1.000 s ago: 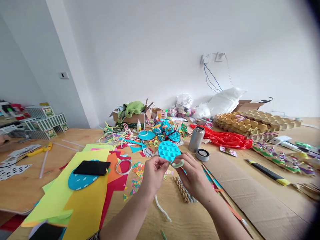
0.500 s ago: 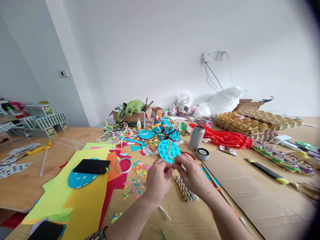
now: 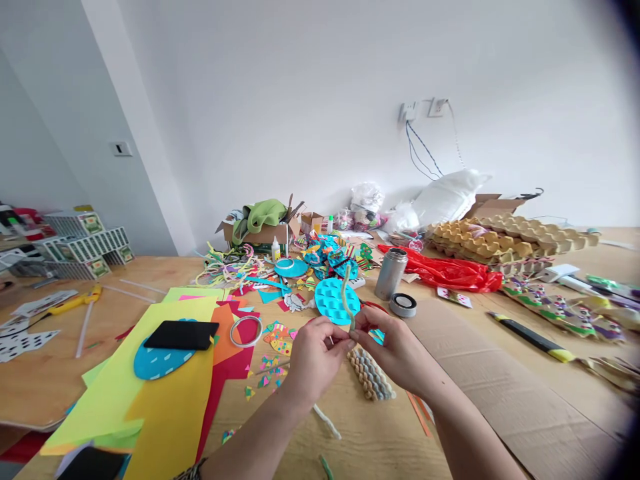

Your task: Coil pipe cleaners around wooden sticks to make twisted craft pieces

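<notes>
A pale green pipe cleaner (image 3: 345,293) rises from between my fingertips, its upper end standing free and slightly bent. My left hand (image 3: 317,357) pinches its lower end between thumb and forefinger. My right hand (image 3: 393,350) grips the same spot from the other side, fingertips touching those of the left. Just behind lies a round blue disc (image 3: 330,303) with darker spots. Under my right hand rests a block of beige and grey twisted strands (image 3: 371,375). A whitish pipe cleaner piece (image 3: 327,422) and a green one (image 3: 326,467) lie nearer me.
Coloured sheets (image 3: 175,413) and a black phone (image 3: 181,335) spread to the left. On the right are a cardboard sheet (image 3: 480,373), a box cutter (image 3: 530,337), a metal flask (image 3: 391,275) and its lid (image 3: 403,305). Egg trays (image 3: 500,240) and a red bag (image 3: 450,272) lie behind.
The pipe cleaner stands higher above my fingers and leans differently. Both hands have shifted slightly, still pinching together. The whole view has tilted a little.
</notes>
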### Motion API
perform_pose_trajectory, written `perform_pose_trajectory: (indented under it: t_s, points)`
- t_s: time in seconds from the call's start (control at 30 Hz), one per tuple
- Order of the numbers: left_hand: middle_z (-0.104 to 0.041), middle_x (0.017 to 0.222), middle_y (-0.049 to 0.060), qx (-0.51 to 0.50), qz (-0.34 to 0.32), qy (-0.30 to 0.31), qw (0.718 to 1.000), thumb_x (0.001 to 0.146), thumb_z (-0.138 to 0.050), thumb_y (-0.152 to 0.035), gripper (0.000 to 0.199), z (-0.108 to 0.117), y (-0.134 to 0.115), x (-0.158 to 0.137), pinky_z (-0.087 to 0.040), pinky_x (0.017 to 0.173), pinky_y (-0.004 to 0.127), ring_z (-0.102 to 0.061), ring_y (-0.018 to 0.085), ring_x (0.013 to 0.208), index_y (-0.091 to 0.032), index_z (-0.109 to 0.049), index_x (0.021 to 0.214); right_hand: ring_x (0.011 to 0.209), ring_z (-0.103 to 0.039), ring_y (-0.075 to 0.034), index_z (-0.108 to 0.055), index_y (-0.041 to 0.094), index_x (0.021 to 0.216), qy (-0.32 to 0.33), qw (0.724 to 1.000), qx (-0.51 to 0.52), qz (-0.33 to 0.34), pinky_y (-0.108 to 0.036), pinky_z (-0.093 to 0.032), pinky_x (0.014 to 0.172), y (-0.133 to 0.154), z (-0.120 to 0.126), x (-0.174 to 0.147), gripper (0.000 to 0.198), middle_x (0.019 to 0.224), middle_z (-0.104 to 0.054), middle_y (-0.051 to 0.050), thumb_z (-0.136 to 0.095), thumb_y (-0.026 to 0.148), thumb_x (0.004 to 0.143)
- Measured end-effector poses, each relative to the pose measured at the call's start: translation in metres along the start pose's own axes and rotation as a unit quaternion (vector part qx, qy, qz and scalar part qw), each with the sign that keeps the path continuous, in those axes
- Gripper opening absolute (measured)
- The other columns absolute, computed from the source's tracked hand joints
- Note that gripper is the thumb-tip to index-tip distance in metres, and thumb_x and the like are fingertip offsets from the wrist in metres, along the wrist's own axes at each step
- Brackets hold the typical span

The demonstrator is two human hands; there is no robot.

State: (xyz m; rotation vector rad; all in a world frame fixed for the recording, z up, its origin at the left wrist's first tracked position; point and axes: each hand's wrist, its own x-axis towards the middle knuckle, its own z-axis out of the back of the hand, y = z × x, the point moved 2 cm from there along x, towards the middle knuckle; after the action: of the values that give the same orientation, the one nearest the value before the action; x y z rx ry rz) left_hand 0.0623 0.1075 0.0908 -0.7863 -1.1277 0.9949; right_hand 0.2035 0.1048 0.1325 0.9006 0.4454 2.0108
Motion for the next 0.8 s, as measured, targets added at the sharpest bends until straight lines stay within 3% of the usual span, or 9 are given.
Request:
perform_pose_trajectory:
  t_s: [0.2, 0.37, 0.47, 0.63, 0.7, 0.8]
  points:
    - [-0.054, 0.067, 0.001, 0.037, -0.013, 0.017, 0.999, 0.074, -0.061, -0.023, 0.016, -0.001, -0.006, -0.003, -0.035, 0.051, 0.021, -0.051, 0.012, 0.057, -0.016, -0.06, 0.06, 0.069, -0.054, -0.016, -0.054, 0.019, 0.068, 0.012, 1.0, -0.019, 0.007, -0.027, -0.042, 0.062, 0.007, 0.003, -0.002, 0.012, 0.07, -0.058, -0.001, -0.052, 0.016, 0.08]
    - [-0.055, 0.067, 0.001, 0.118, -0.062, 0.013, 0.991, 0.075, -0.059, -0.019, 0.014, -0.001, -0.012, -0.009, -0.033, 0.055, 0.023, -0.051, 0.013, 0.062, -0.017, -0.06, 0.061, 0.058, -0.05, -0.014, -0.054, 0.018, 0.064, 0.048, 0.995, 0.013, -0.088, -0.024, -0.038, 0.053, -0.002, 0.001, -0.002, 0.013, 0.06, -0.056, 0.002, -0.054, 0.02, 0.077]
    - [-0.055, 0.064, 0.002, 0.116, -0.081, 0.023, 0.99, 0.074, -0.059, -0.018, 0.015, -0.002, -0.015, -0.01, -0.033, 0.056, 0.024, -0.051, 0.014, 0.064, -0.018, -0.06, 0.059, 0.053, -0.047, -0.012, -0.055, 0.017, 0.063, 0.071, 0.988, 0.065, -0.123, -0.023, -0.035, 0.049, -0.011, 0.0, -0.002, 0.013, 0.056, -0.053, 0.003, -0.056, 0.023, 0.075]
    - [-0.053, 0.064, 0.001, -0.066, 0.001, 0.048, 0.997, 0.069, -0.066, -0.022, 0.011, 0.003, -0.014, -0.002, -0.034, 0.052, 0.022, -0.048, 0.011, 0.057, -0.015, -0.063, 0.06, 0.056, -0.05, -0.012, -0.058, 0.015, 0.069, 0.058, 0.976, 0.174, -0.116, -0.023, -0.04, 0.051, -0.014, 0.002, 0.0, 0.021, 0.061, -0.056, 0.0, -0.057, 0.033, 0.08]
    - [-0.051, 0.059, -0.001, -0.158, 0.048, 0.064, 0.984, 0.066, -0.07, -0.025, 0.014, 0.006, -0.015, 0.0, -0.032, 0.048, 0.022, -0.044, 0.009, 0.051, -0.014, -0.063, 0.06, 0.065, -0.055, -0.015, -0.06, 0.015, 0.078, -0.008, 0.979, 0.188, -0.082, -0.027, -0.045, 0.059, -0.01, 0.006, 0.0, 0.021, 0.071, -0.06, -0.003, -0.053, 0.034, 0.084]
    - [-0.047, 0.05, -0.004, -0.265, 0.105, 0.1, 0.953, 0.062, -0.073, -0.031, 0.021, 0.009, -0.018, 0.001, -0.024, 0.041, 0.021, -0.035, 0.005, 0.04, -0.014, -0.061, 0.058, 0.085, -0.058, -0.02, -0.061, 0.019, 0.092, -0.111, 0.983, 0.146, 0.019, -0.034, -0.048, 0.073, 0.001, 0.013, -0.002, 0.016, 0.089, -0.063, -0.007, -0.05, 0.029, 0.088]
